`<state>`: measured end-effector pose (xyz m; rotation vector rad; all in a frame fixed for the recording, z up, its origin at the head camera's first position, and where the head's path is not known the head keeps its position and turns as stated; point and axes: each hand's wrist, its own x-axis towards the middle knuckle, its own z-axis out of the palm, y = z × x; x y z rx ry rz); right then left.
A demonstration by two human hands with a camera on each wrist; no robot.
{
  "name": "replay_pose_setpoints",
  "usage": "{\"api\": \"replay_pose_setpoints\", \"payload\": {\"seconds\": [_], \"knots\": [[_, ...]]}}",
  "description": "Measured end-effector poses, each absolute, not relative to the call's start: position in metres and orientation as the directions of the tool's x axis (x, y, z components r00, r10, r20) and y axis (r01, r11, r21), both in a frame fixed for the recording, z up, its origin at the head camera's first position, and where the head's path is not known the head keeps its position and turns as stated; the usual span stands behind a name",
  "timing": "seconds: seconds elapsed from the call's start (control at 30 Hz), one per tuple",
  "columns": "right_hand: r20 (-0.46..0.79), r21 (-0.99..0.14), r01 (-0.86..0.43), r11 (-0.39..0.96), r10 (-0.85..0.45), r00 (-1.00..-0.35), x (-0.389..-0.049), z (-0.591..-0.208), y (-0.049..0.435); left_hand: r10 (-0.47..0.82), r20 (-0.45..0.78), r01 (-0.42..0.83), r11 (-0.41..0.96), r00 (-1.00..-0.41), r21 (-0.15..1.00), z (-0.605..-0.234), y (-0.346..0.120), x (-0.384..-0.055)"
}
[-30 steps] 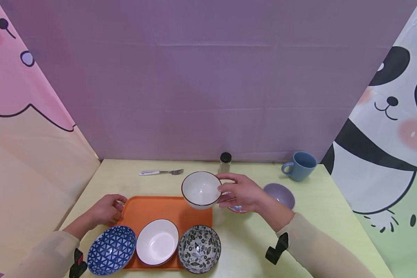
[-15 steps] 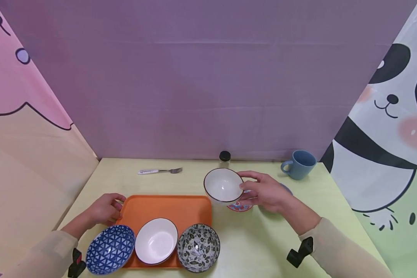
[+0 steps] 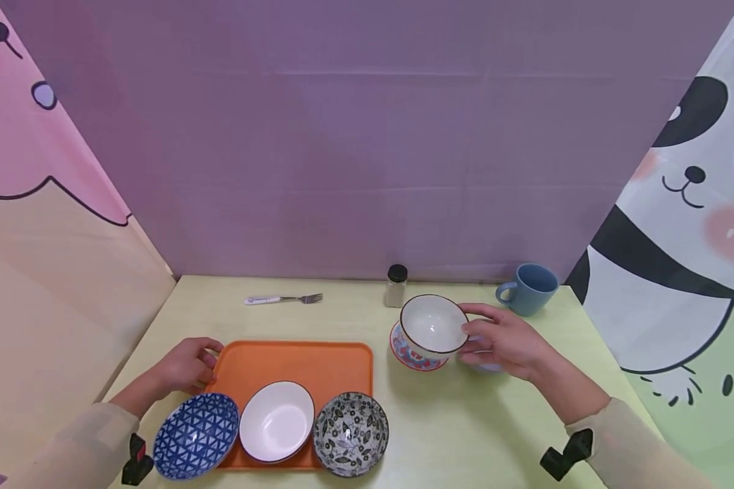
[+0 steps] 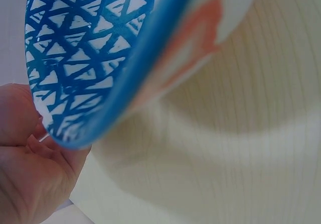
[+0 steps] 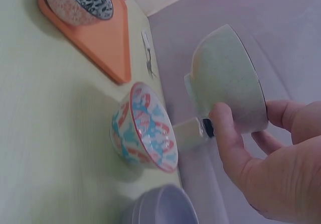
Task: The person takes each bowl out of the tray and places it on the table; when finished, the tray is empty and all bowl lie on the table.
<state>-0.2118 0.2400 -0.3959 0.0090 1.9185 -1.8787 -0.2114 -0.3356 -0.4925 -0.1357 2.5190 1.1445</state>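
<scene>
My right hand (image 3: 504, 343) grips a white bowl (image 3: 434, 326) with a dark rim at its right side; the right wrist view shows its pale outer wall (image 5: 228, 78), with the thumb on it. It is held in the air above a red-and-blue patterned bowl (image 3: 421, 358), covering part of that one. Behind my right hand a purple bowl (image 5: 175, 206) is mostly hidden in the head view. My left hand (image 3: 186, 365) holds the left edge of an orange tray (image 3: 300, 356), fingers curled at it. Just below that hand a blue triangle-patterned bowl (image 3: 196, 436) leans tilted across the tray's edge.
A plain white bowl (image 3: 277, 422) and a black floral bowl (image 3: 351, 435) sit along the tray's near side. Behind the tray lies a fork (image 3: 283, 299). A black-lidded jar (image 3: 396, 288) stands by the back edge, and a blue mug (image 3: 529, 291) at the back right.
My right hand has carried the white bowl rightward, from over the tray's far right corner to above the red-and-blue bowl. My left hand keeps its place at the tray.
</scene>
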Motion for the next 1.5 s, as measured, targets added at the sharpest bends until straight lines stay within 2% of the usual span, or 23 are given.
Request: {"api": "replay_pose_setpoints", "payload": {"seconds": [0.23,0.67,1.5], "knots": [[-0.289,-0.957,0.278,0.078,-0.292,-0.912,-0.208,-0.394,0.268,0.08,-0.367,-0.227,0.658,-0.927,0.718,-0.491,-0.337,-0.212],[-0.336,-0.942,0.325,0.084,-0.208,-0.919,-0.201,-0.397,0.318,0.064,-0.381,-0.248,0.66,-0.922,0.709,-0.494,-0.336,-0.214],[-0.335,-0.932,0.342,-0.118,-0.075,-0.939,-0.184,-0.421,0.409,0.072,-0.369,-0.232,0.662,-0.927,0.712,-0.492,-0.337,-0.212]]}}
